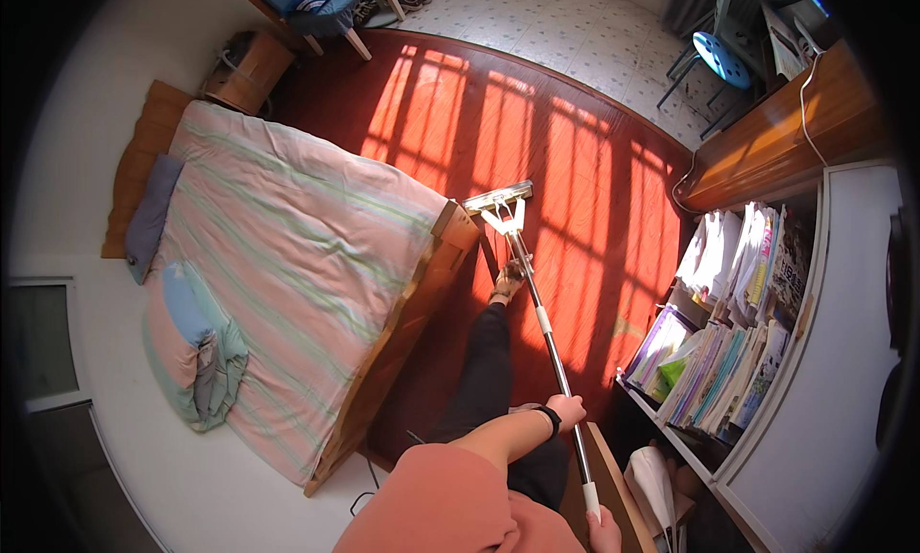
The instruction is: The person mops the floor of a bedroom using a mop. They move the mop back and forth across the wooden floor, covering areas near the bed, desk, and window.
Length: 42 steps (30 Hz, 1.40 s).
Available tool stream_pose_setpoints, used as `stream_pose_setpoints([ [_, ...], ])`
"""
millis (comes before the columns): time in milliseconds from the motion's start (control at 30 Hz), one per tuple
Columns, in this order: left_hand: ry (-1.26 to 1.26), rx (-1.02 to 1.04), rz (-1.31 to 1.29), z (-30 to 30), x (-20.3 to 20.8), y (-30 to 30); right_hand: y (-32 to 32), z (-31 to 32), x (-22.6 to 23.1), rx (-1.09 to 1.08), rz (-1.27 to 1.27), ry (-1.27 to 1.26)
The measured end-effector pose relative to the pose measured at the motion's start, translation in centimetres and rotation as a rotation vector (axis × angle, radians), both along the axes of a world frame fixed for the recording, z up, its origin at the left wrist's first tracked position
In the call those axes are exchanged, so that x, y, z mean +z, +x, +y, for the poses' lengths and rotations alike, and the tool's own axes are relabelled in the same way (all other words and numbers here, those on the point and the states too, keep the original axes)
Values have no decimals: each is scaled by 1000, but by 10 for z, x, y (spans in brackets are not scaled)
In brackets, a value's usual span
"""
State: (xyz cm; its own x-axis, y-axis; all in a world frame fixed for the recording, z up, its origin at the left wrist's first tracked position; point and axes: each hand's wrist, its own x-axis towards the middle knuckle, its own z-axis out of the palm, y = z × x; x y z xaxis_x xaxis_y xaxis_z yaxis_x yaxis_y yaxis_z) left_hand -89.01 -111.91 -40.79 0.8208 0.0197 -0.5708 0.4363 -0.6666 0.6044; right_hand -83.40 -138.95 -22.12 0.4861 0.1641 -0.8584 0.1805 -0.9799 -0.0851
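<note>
A mop [541, 313] with a long metal pole slants across the view, its white grips at mid-pole and at the near end. Its wide flat head [498, 198], joined by a white forked bracket, rests on the red floor by the bed's foot corner. My left hand [567, 412], a black band on its wrist, is closed around the pole's lower half. Nearer me, my right hand [604, 532] is wrapped round the white end grip, partly cut off by the picture's lower edge. My foot [506, 280] stands on the floor beside the pole.
A bed [297, 218] with a striped pink-green sheet and wooden footboard [402, 313] lies left. To the right stands a shelf of books and papers [719, 371]. A blue round stool [721, 60] is at the far right, a blue-covered chair [335, 11] at the far left.
</note>
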Motion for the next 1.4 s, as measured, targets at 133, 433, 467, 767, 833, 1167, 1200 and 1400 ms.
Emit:
stream_pose_setpoints([
  [133,-106,-233,51,-89,22,-30,-80,-102,22,27,-46,220],
  [433,-365,-921,290,-203,55,-88,-227,-187,55,-667,271,7],
  [467,-336,-984,273,-197,47,-94,-237,-181,53,-703,288,22],
  [767,664,-241,-17,100,-40,-45,-143,135,-85,-811,420,387],
  [833,750,-114,15,163,-37,-23,-108,218,-109,-860,395,572],
  [1167,300,-637,-229,47,-35,-55,-180,82,-66,-1196,352,553],
  [1200,171,-769,-213,1,-26,-81,-217,41,-42,-1293,380,429],
  [1400,-419,-1494,-36,-192,84,-221,-418,-95,107,-1599,423,-53],
])
